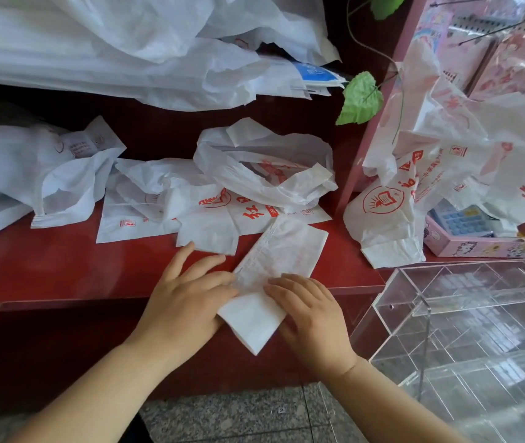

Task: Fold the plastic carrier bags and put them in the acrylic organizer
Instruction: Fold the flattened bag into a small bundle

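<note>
Big red worktop (63,266) heaped with loose white bags (254,174). Clear organizer (421,295) close by on the right. Half-folded bag (282,251) lying flat at the front edge, under the 2 hands. Left hand (187,298) and right hand (309,311) pressing down on it, fingers (210,262) straight and flat, gripping nothing. Best to smooth out the air, line up the edges, then fold small and tight.
</note>
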Available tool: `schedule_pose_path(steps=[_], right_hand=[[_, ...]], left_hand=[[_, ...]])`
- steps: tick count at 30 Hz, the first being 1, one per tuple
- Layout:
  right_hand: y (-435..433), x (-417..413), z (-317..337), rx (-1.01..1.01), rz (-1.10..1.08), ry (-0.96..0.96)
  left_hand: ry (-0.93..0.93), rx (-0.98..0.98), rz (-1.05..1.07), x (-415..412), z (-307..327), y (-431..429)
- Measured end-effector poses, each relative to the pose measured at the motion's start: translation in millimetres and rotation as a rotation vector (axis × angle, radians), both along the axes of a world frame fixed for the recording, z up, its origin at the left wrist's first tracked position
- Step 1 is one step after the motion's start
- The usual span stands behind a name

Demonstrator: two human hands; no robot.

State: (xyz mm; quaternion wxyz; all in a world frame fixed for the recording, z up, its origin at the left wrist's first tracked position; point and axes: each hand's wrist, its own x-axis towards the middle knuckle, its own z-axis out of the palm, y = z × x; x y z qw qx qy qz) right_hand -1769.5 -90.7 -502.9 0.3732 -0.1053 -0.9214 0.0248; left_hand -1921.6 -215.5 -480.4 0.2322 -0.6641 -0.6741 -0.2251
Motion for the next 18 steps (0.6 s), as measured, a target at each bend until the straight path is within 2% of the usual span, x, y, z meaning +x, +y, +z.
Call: schedule_pose_path(steps=[2, 4, 6, 8, 11, 14, 18], right_hand=[[1.1, 3.0, -2.5, -0.128, 0.016, 0.078], [3.5, 9.6, -5.7, -0.309, 0.047, 0.114], [6.0, 18.3, -8.6, -0.482, 0.077, 0.112], [8.2, 25.0, -9.1, -0.581, 0.079, 0.069], [17.2, 27.4, -1.6, -0.576, 0.05, -0.03], [29.5, 23.7, 9.5, -0.564, -0.001, -0.134], [29.7, 31.0, 19.0, -0.66, -0.045, -0.064]], left_hand=[[-0.076, 0.017, -0.046, 5.4, 0.6, 0.6], [-0.236, 0.013, -0.101, 5.2, -1.4, 2.2], [-0.387, -0.017, -0.152, 2.4, -6.8, 4.9], [-0.462, -0.056, -0.196, 0.9, -14.1, 11.0], [-0.494, -0.117, -0.233, 2.1, -17.2, 25.7], [-0.422, -0.12, -0.233, 5.1, -12.6, 39.1], [-0.319, -0.05, -0.154, 12.6, -5.2, 44.8]])
